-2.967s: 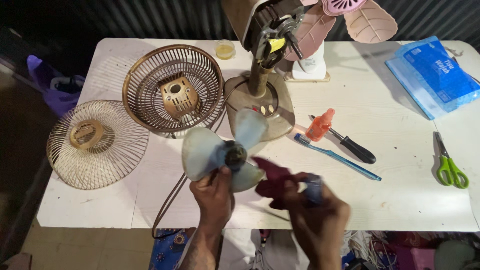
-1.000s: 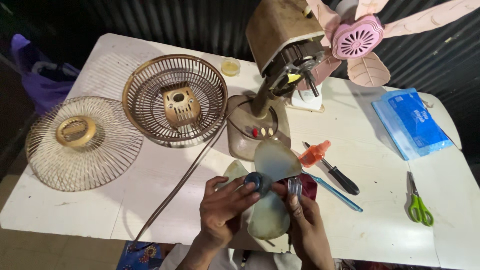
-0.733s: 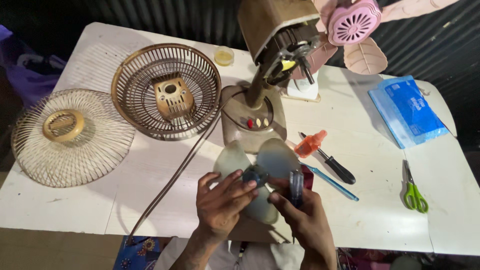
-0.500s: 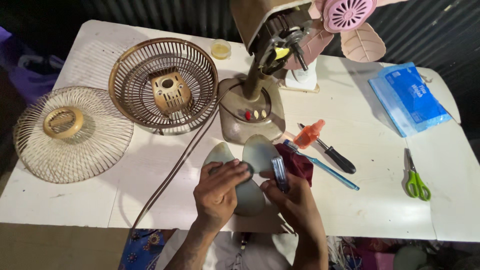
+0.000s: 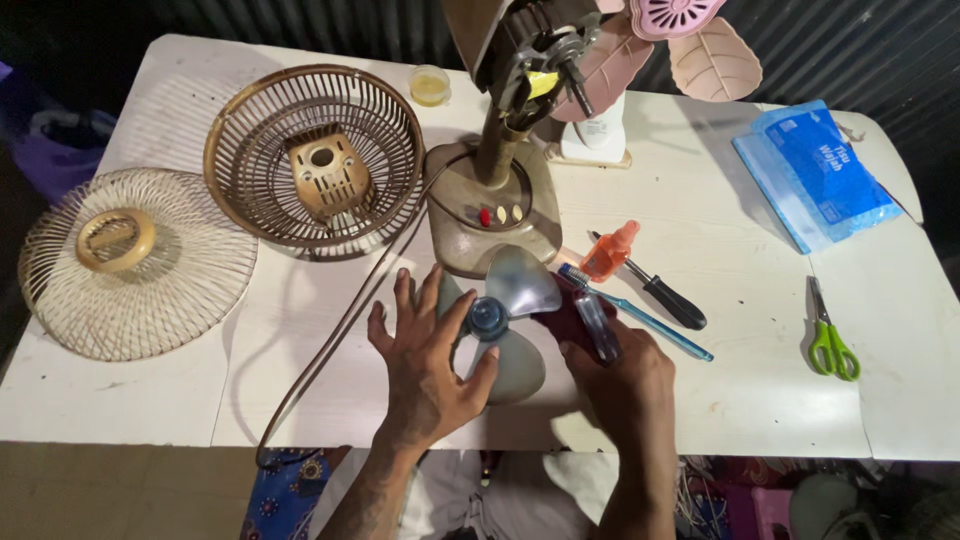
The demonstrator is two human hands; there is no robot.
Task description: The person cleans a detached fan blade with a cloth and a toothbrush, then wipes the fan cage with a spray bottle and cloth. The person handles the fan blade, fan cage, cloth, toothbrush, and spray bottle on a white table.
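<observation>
A white painted wooden table carries a dismantled desk fan: its tan plastic base stands near the middle, a brown power cord trailing off the near edge. Left of it lie a brown wire rear guard and, just beside that, a pale wire front guard (the latter overhanging the left edge). A translucent grey fan blade rests by the base. To the right lie an orange-handled tool, a black-handled screwdriver, a blue toothbrush, green-handled scissors and a blue tissue packet. A small yellowish cup sits at the far edge.
</observation>
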